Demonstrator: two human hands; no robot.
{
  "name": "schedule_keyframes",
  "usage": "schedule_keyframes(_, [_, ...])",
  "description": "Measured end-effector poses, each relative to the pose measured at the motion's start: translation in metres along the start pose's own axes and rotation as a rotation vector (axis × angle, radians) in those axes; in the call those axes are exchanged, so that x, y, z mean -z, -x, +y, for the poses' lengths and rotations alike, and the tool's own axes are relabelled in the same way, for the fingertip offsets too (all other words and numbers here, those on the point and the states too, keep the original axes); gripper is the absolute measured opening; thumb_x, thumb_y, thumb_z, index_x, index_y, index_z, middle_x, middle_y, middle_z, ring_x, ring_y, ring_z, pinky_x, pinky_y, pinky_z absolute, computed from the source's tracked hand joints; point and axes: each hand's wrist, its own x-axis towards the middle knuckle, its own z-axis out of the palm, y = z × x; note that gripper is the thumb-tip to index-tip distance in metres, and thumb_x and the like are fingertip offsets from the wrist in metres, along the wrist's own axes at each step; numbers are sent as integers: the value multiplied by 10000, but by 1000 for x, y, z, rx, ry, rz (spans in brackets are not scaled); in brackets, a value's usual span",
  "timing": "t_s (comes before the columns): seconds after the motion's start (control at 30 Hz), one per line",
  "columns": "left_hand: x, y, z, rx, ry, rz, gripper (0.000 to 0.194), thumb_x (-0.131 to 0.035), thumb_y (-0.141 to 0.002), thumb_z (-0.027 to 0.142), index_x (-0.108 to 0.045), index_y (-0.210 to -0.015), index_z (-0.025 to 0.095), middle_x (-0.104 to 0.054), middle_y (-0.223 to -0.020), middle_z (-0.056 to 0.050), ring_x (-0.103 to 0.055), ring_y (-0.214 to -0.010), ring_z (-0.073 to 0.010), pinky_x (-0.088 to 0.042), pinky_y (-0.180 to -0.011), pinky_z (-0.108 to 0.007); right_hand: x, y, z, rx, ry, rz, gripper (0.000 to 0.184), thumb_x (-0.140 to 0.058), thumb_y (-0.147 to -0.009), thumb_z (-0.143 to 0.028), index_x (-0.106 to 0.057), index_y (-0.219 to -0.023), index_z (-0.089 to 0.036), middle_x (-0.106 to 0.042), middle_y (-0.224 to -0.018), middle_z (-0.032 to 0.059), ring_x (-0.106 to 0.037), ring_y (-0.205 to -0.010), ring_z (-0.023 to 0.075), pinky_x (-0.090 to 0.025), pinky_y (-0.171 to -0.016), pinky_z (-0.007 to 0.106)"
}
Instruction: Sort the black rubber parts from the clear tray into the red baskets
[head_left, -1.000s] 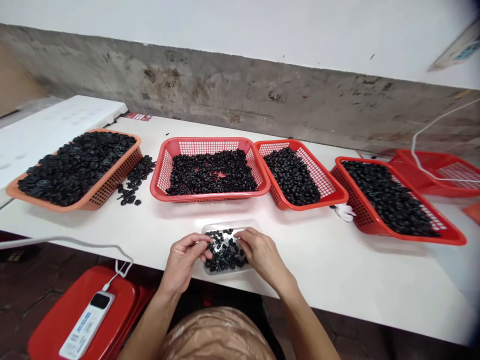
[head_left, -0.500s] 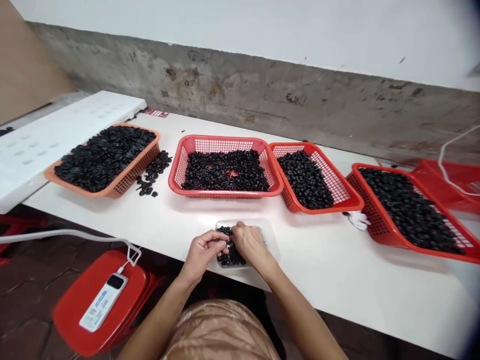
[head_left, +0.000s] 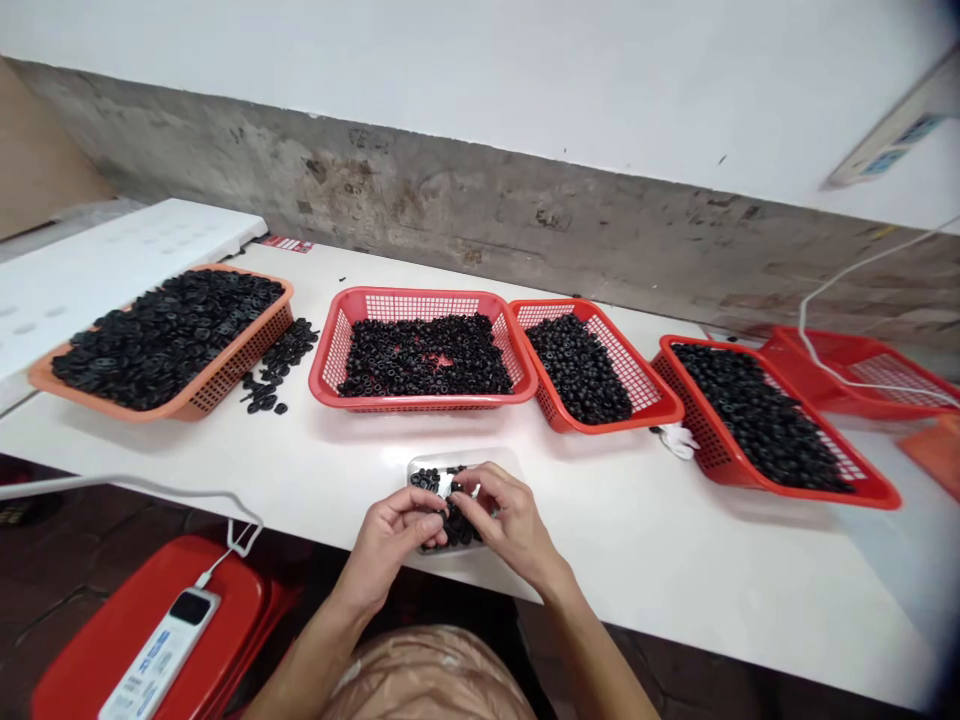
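Note:
Over a small clear plastic tray holding loose black ring-like parts, both hands work close together. My left hand is closed, thumb against the curled fingers; what it pinches is hidden. Facing it from the right, my right hand has thumb and fingertips drawn together at a small black part. A bit of white shows by these fingers, too small to name.
Behind the tray stand a pink-red basket, two red baskets and, at left, an orange basket, all with black parts. Loose parts lie beside the orange one. A power bank rests on a red stool.
My right hand has lifted from reaching down into the tray and turned its fingertips toward my left hand. The camera view has shifted, moving the baskets leftward in the picture.

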Motion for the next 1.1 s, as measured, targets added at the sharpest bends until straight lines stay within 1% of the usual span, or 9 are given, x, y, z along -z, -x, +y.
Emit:
schedule_keyframes(0.23, [13, -1, 3, -34, 44, 88, 224, -782, -777, 361, -744, -888, 169, -699, -684, -28, -576, -645, -129, -431, -637, -218, 0, -2, 9, -97, -24, 88, 134, -587, -894, -276, -672, -960, -198, -628, -831, 19, -516, -583, 110, -429, -559, 237])
schedule_keyframes(0.37, [18, 1, 5, -47, 56, 111, 224, -799, -764, 362, -747, -872, 173, -703, -688, -27, -590, -654, -132, -433, -640, -214, -1, -7, 9, -160, -51, 114, 125, -608, -843, -266, -679, -904, -182, -637, -780, 15, -508, -558, 106, -433, -564, 240])
schedule_keyframes(0.43, [16, 2, 4, -49, 57, 89, 203, -794, -774, 348, -748, -878, 179, -704, -716, -24, -598, -678, -131, -439, -665, -213, -3, -8, 4, -207, -184, 95, 142, -639, -828, -290, -700, -904, -187, -623, -724, 2, -503, -555, 108, -433, -551, 231])
schedule_keyframes(0.5, [12, 3, 3, -39, 69, 57, 192, -789, -783, 345, -749, -873, 180, -700, -730, -21, -596, -680, -126, -438, -666, -210, -5, -7, -4, -223, -380, 61, 159, -682, -817, -326, -724, -908, -202, -623, -740, 3, -540, -616, 121, -461, -585, 230])
schedule_keyframes(0.6, [3, 4, 1, 4, 125, 13, 236, -801, -768, 373, -757, -891, 177, -681, -695, -15, -581, -641, -120, -428, -632, -210, -9, -4, -15, -185, -607, -5, 168, -734, -803, -379, -746, -881, -230, -634, -893, 29, -606, -806, 155, -510, -734, 260])
schedule_keyframes(0.7, [-4, 6, 1, 50, 183, -24, 258, -812, -753, 388, -764, -872, 164, -663, -665, -11, -567, -618, -114, -424, -624, -210, -13, -2, -18, -181, -667, -48, 215, -752, -798, -437, -751, -872, -235, -607, -986, 49, -611, -881, 170, -521, -797, 285])
schedule_keyframes(0.83, [-6, 7, 1, 88, 226, -53, 237, -803, -770, 377, -759, -838, 154, -647, -646, -6, -556, -616, -103, -418, -630, -202, -13, 2, -16, -133, -607, -58, 163, -726, -843, -386, -744, -903, -236, -590, -1016, 59, -612, -922, 182, -521, -822, 305])
schedule_keyframes(0.93, [-4, 7, 1, 73, 202, -65, 234, -790, -785, 367, -756, -848, 144, -641, -645, -9, -550, -620, -105, -416, -633, -205, -7, 5, -18, -29, -437, -63, 113, -670, -899, -306, -731, -977, -252, -607, -1045, 66, -604, -1006, 199, -512, -823, 305])
schedule_keyframes(1.1, [-2, 7, 1, -24, 77, -68, 210, -744, -832, 338, -762, -890, 137, -620, -672, -9, -548, -636, -114, -420, -639, -221, 2, 6, -29, 146, -199, -80, 214, -564, -960, -188, -690, -1115, -266, -633, -1045, 63, -613, -1011, 189, -509, -855, 315])
